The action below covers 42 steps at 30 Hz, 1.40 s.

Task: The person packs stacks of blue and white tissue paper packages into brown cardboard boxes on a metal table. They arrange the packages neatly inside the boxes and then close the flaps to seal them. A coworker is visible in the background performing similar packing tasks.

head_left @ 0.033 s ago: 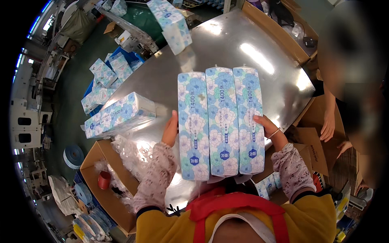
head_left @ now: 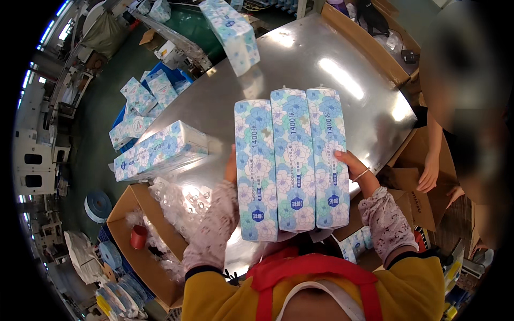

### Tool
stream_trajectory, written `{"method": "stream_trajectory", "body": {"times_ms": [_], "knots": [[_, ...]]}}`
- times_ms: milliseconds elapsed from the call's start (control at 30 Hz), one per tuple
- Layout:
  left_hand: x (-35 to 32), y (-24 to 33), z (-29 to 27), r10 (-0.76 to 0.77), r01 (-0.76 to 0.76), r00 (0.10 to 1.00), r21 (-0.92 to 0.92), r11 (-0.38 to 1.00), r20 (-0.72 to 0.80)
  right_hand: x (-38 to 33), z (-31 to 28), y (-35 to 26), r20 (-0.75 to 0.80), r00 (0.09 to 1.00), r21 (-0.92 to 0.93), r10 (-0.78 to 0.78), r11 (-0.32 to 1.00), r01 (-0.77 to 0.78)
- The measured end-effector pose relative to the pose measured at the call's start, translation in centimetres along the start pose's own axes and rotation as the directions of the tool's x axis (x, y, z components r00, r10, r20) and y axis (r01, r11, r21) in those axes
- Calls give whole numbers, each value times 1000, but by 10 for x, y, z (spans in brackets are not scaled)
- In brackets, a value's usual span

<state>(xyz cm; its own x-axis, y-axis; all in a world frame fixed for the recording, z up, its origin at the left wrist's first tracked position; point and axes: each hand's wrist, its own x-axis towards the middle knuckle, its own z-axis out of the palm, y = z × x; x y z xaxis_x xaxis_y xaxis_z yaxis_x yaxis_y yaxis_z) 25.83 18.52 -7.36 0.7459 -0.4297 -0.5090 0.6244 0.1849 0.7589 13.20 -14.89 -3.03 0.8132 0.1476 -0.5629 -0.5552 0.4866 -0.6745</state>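
Three soft tissue packs (head_left: 293,160) with a blue floral print stand side by side in front of me, over the metal table. The left pack sits slightly nearer to me than the other two. Against its outer side presses my left hand (head_left: 231,167), its fingers mostly hidden behind the pack. My right hand (head_left: 350,165) grips the outer side of the right pack, thumb on the near face and a bracelet at the wrist. Between them the two hands squeeze the row together.
Another tissue pack (head_left: 160,151) lies left on the metal table (head_left: 300,59); more packs stand at the far edge (head_left: 233,37) and fill a blue crate (head_left: 120,115). An open carton (head_left: 126,219) with plastic wrap is near left. At right, a co-worker's hand (head_left: 429,174) hangs by cartons.
My left hand has moved inward and further behind the left pack. That pack has shifted slightly toward me against its neighbours. My right hand stays on the right pack.
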Motion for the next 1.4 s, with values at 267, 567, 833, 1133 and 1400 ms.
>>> {"method": "stream_trajectory", "body": {"times_ms": [267,567,833,1133,1400], "knots": [[14,-16,17,79,-66,996,-302,951,30,-45,1,-30,53,959,-94,-280,954,284],[-51,-18,11,101,-81,993,-267,960,61,-86,15,-13,243,816,-692,-524,496,524],[-50,-22,32,181,-175,983,-349,921,-15,-104,24,8,179,793,-629,-582,553,547],[-203,-1,116,346,-418,889,226,880,298,-301,19,-4,32,432,-743,-901,268,613],[-204,-149,265,325,-853,521,494,170,789,-528,95,-7,-48,609,-774,-792,415,479]]}}
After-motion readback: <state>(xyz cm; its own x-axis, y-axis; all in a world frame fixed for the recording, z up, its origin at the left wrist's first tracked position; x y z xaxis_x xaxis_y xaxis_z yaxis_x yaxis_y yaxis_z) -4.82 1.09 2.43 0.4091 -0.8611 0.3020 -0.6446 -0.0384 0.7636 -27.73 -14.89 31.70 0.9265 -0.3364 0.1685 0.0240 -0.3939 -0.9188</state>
